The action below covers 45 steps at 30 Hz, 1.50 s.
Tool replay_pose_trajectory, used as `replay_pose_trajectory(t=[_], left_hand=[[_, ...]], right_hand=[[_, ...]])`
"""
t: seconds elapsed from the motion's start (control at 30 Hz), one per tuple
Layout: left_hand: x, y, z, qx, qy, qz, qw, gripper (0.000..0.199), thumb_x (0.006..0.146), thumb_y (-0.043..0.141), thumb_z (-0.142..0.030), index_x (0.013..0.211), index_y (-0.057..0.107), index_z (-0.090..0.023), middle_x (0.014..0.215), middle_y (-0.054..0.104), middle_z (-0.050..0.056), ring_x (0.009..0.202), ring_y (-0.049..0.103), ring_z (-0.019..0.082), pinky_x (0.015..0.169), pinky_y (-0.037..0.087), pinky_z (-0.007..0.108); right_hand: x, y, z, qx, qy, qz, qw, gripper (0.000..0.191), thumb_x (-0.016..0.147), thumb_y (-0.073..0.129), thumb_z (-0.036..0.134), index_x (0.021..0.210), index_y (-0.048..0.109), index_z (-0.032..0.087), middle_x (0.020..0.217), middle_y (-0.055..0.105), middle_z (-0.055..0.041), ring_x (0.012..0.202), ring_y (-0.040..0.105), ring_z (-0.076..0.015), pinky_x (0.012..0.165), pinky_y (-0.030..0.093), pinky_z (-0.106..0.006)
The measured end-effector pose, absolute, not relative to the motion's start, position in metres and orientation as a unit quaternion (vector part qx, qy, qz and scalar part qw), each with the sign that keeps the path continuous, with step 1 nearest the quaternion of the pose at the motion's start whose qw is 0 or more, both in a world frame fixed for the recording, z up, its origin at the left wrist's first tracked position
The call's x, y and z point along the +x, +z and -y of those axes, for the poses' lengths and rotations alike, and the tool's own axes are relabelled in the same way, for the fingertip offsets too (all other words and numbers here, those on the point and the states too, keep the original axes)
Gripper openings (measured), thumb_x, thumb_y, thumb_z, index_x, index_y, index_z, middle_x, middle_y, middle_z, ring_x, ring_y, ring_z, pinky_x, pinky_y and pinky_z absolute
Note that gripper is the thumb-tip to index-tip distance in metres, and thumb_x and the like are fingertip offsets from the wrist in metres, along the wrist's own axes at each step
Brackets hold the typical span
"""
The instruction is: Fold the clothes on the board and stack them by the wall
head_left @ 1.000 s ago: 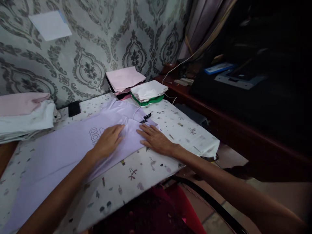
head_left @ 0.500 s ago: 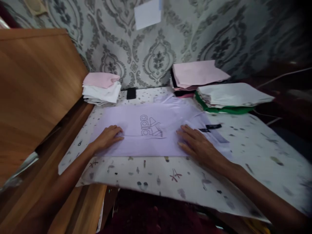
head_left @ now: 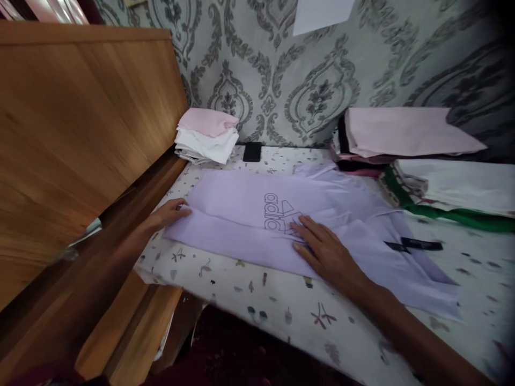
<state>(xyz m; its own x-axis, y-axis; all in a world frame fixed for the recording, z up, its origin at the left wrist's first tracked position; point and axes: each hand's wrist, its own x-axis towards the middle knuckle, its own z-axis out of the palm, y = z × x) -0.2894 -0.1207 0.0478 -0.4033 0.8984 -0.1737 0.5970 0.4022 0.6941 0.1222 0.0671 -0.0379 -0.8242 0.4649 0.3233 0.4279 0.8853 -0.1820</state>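
Note:
A lilac T-shirt (head_left: pixel 237 198) lies sideways on the patterned cloth, with outlined "adidas"-style lettering partly covered by a fold along its near side. At the hem on the left, my left hand (head_left: pixel 171 212) has thumb and fingers closed on the fabric by the fold. My right hand (head_left: pixel 322 249) rests palm down with fingers spread, near the print and over the folded strip. Some creases run through the cloth around its fingertips. Dark neck labels (head_left: pixel 421 244) show at the collar end on the right, where a sleeve lies bunched.
Folded pink and white clothes (head_left: pixel 207 136) are stacked at the back left beside a black phone-like slab (head_left: pixel 252 152). Back right are a pink-topped pile (head_left: pixel 406 131) and a white-and-green one (head_left: pixel 462 185). A wooden panel (head_left: pixel 88 123) borders the left side; patterned wallpaper stands behind.
My left hand has moved out to the hem and closed on it. My right hand has shifted nearer the print. The view has turned left, so everything appears further right.

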Motion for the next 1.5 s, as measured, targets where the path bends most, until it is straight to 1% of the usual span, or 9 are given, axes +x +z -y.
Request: replay_pose_trajectory(t=[0.2,0.4,0.57,0.7,0.87,1.07,1.17,1.33,1.5], left_hand=[[-0.264,0.026,0.132,0.462,0.239,-0.848,0.101,0.024,0.081,0.052,-0.043,0.091,0.060,-0.022,0.059,0.045,-0.005,0.061,0.047,0.016,0.058,0.034,0.027],[-0.251,0.031,0.144,0.452,0.131,-0.881,0.040,0.034,0.093,0.044,-0.043,0.114,0.057,-0.021,0.066,0.059,0.000,0.069,0.060,0.023,0.065,0.041,0.030],[-0.239,0.037,0.141,0.449,-0.010,-0.892,-0.048,0.044,0.099,0.036,-0.041,0.131,0.052,-0.016,0.101,0.071,0.016,0.096,0.067,0.034,0.078,0.049,0.042],[-0.218,0.025,0.132,0.545,0.033,-0.824,-0.148,0.050,0.100,0.037,-0.041,0.138,0.049,-0.011,0.141,0.054,0.025,0.131,0.050,0.039,0.104,0.041,0.057],[-0.174,0.000,0.114,0.755,0.072,-0.651,-0.003,0.056,0.104,0.029,-0.049,0.155,0.028,-0.025,0.163,0.033,0.009,0.151,0.029,0.022,0.120,0.031,0.044],[-0.176,-0.008,0.116,0.794,0.045,-0.606,0.021,0.062,0.103,0.032,-0.054,0.159,0.016,-0.031,0.166,0.024,0.006,0.153,0.022,0.023,0.123,0.024,0.053],[-0.181,-0.007,0.117,0.784,0.050,-0.619,-0.002,0.063,0.102,0.033,-0.056,0.158,0.019,-0.029,0.165,0.027,0.009,0.152,0.025,0.025,0.122,0.024,0.055],[-0.136,0.000,0.088,0.844,0.061,-0.532,0.020,0.049,0.107,0.025,-0.042,0.153,0.031,-0.026,0.161,0.036,0.005,0.150,0.029,0.018,0.124,0.023,0.045],[-0.098,0.002,0.051,0.884,0.058,-0.460,0.065,0.043,0.107,0.029,-0.033,0.146,0.042,-0.024,0.156,0.045,0.006,0.144,0.040,0.016,0.122,0.030,0.041]], right_hand=[[0.121,-0.037,-0.066,-0.236,0.041,0.954,0.180,0.051,0.103,0.033,0.048,0.144,0.050,0.023,0.155,0.045,-0.0124,0.145,0.039,-0.0267,0.117,0.036,-0.051],[0.120,-0.032,-0.063,-0.248,0.033,0.956,0.154,0.051,0.104,0.033,0.047,0.142,0.050,0.018,0.154,0.046,-0.0147,0.146,0.038,-0.0272,0.118,0.034,-0.050],[0.120,-0.031,-0.062,-0.257,0.046,0.955,0.143,0.050,0.104,0.035,0.044,0.143,0.048,0.017,0.157,0.042,-0.0147,0.147,0.035,-0.0271,0.119,0.033,-0.051],[0.122,-0.026,-0.058,-0.237,0.035,0.955,0.176,0.047,0.103,0.039,0.041,0.145,0.047,0.020,0.160,0.037,-0.0134,0.150,0.029,-0.0286,0.119,0.030,-0.056],[0.122,-0.015,-0.049,-0.082,0.026,0.979,0.185,0.038,0.104,0.040,0.027,0.138,0.056,0.029,0.158,0.043,-0.0031,0.150,0.029,-0.0232,0.121,0.025,-0.056],[0.128,-0.015,-0.046,-0.096,0.052,0.970,0.215,0.030,0.102,0.047,0.033,0.122,0.068,0.025,0.157,0.043,-0.0073,0.150,0.029,-0.0274,0.118,0.032,-0.056],[0.136,-0.013,-0.044,-0.121,0.064,0.958,0.252,0.028,0.102,0.047,0.029,0.110,0.072,0.019,0.145,0.054,-0.0133,0.139,0.043,-0.0282,0.109,0.044,-0.053],[0.143,-0.010,-0.038,-0.201,0.107,0.934,0.274,0.028,0.101,0.047,0.027,0.095,0.073,0.017,0.093,0.066,-0.0110,0.090,0.058,-0.0231,0.081,0.055,-0.042],[0.147,-0.008,-0.041,-0.257,0.150,0.918,0.261,0.031,0.102,0.042,0.028,0.103,0.072,0.018,0.089,0.066,-0.0092,0.088,0.060,-0.0225,0.081,0.054,-0.039]])
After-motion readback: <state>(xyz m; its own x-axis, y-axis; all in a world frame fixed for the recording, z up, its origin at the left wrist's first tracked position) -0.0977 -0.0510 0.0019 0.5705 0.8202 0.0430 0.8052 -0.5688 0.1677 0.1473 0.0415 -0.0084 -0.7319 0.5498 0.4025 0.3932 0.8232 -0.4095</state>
